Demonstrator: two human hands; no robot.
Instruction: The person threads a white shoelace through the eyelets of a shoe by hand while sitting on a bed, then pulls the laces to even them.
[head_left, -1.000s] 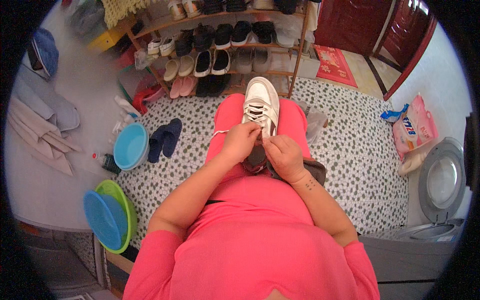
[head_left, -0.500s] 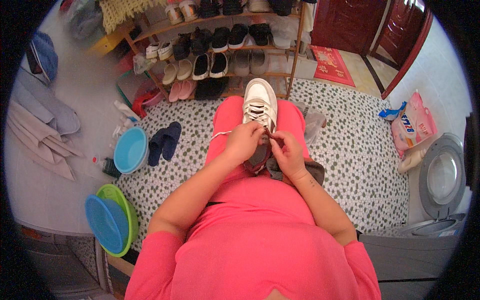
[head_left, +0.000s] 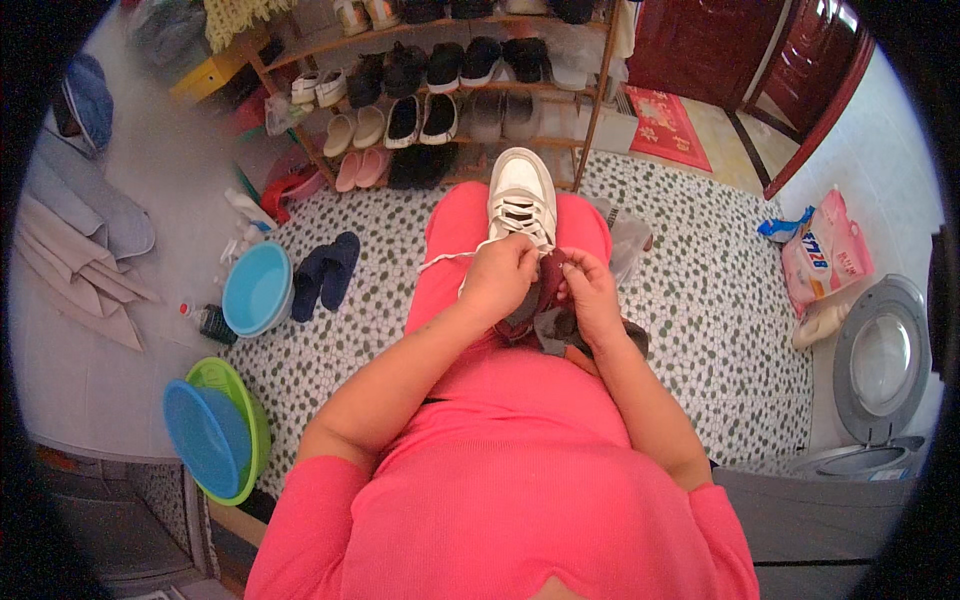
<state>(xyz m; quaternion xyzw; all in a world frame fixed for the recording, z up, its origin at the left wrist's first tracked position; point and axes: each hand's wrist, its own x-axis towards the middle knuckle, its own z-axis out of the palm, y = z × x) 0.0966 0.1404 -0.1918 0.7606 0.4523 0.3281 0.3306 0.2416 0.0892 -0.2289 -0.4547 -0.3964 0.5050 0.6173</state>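
A white and beige sneaker (head_left: 522,185) rests on my lap with its toe pointing away from me. White laces cross its front, and one loose lace end (head_left: 447,259) trails out to the left. My left hand (head_left: 500,278) is closed on the sneaker's left side, near the upper eyelets. To the right of the shoe's opening, my right hand (head_left: 592,295) has its thumb and fingertips pinched together against the dark red lining (head_left: 550,278). Whatever small piece is between those fingertips is too small to make out. A grey cloth (head_left: 556,332) lies under the shoe's heel and my right wrist.
Ahead stands a wooden shoe rack (head_left: 560,143) full of shoes. To the left are a light blue basin (head_left: 258,290), navy slippers (head_left: 326,276) and nested blue and green basins (head_left: 208,440). On the right are a pink bag (head_left: 828,250) and an open-lidded grey machine (head_left: 882,350).
My right hand has drawn slightly right, away from the left, and more dark red lining shows between them. The left hand has shifted a little, and the shoe's toe tilts slightly farther up.
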